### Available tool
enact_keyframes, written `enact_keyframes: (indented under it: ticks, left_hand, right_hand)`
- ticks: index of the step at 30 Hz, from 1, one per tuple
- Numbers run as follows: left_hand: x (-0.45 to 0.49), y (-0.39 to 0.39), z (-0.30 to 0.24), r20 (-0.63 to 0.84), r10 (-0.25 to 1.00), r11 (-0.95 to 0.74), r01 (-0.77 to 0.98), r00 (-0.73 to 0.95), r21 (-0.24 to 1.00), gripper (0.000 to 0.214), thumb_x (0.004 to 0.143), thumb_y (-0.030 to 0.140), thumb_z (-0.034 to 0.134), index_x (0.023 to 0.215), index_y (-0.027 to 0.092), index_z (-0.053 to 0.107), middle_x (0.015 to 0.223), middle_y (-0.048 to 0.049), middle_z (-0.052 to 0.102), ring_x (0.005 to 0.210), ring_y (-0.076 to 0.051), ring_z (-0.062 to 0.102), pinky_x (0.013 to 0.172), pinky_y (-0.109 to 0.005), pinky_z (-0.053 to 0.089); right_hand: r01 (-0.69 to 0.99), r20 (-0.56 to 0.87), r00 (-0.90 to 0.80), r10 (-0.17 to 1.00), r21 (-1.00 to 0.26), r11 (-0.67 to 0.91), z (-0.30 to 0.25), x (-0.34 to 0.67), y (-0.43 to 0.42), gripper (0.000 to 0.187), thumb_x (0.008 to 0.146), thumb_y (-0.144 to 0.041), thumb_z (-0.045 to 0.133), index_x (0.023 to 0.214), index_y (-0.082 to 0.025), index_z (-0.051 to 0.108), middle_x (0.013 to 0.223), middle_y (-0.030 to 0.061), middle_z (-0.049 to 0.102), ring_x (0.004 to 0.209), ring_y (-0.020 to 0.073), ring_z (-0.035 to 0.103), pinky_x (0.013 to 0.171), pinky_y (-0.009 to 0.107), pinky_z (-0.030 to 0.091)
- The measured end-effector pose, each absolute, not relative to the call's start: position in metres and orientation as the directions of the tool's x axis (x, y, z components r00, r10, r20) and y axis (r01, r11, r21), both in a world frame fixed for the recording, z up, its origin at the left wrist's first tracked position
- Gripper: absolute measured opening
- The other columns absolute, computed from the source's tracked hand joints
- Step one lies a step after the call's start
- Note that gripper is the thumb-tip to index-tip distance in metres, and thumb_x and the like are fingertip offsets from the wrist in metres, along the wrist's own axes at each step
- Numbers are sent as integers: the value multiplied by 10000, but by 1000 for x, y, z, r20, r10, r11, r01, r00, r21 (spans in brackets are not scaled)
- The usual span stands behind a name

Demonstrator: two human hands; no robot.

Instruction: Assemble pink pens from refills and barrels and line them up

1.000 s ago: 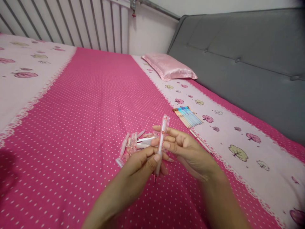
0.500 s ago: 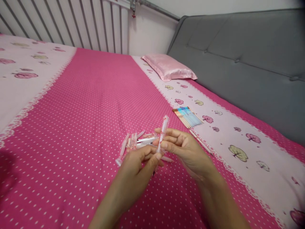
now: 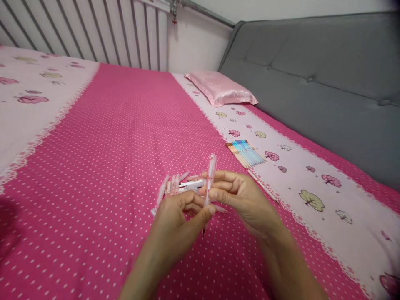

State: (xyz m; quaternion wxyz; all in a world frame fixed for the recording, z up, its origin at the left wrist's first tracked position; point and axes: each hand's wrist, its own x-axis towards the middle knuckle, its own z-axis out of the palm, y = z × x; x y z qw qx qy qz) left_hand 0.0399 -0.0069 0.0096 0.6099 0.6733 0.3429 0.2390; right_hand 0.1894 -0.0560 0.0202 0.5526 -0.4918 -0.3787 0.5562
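1. At the far left, a white radiator [image 3: 125, 37] stood behind the bed, whose pink dotted bedspread [image 3: 125, 125] spread beneath everything being handled.
2. A loose pile of pens [image 3: 173, 186], mostly pink and clear with a white pen [image 3: 193, 184] among them, lay on the bedspread, partly hidden by the left hand. It looked unchanged from a second earlier.
3. The left hand [image 3: 178, 221] was closed in a pinch, its thumb and fingers clamped on the lower part of a pink pen with a red pattern [image 3: 210, 173].
4. That patterned pen was held up between the two hands, in front of the pile's right side, dark tip down. Its top had just swung a little leftward, so it stood nearer upright; this seemed a small turn within the grip, with the pen not yet released.
5. The right hand [image 3: 240, 193] was also closed on the pen, thumb and fingers gripping higher up the barrel.
6. Beyond it, a row of blue-and-tan pens [image 3: 246, 153] and a single pale stick [image 3: 264, 185] lay apart, unmoved.
7. Behind were a pink satin pillow [image 3: 220, 87] and, rightmost, a grey headboard [image 3: 312, 54].
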Motion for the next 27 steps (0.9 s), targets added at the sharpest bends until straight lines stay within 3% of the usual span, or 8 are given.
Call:
enact_keyframes:
  ticks: [21,27]
  left_hand:
    - [39,-9,11,-115,782,-26,216,613,976,143,754,294,638,651,196,637,614,17,659,565,-130,585,565,-261,458]
    - [39,-8,9,-108,789,-36,222,605,974,180,775,330,624,663,189,628,594,18,629,557,-122,552,560,-255,437]
  right_hand:
    - [-228,-159,99,982,-964,-134,20,188,-54,267,699,-238,778,933,-170,669,797,31,730,695,132,678,700,260,527]
    - [-250,-151,141,978,-962,-113,18,186,-54,330,694,-223,783,986,-185,634,823,23,726,736,124,677,706,239,519]
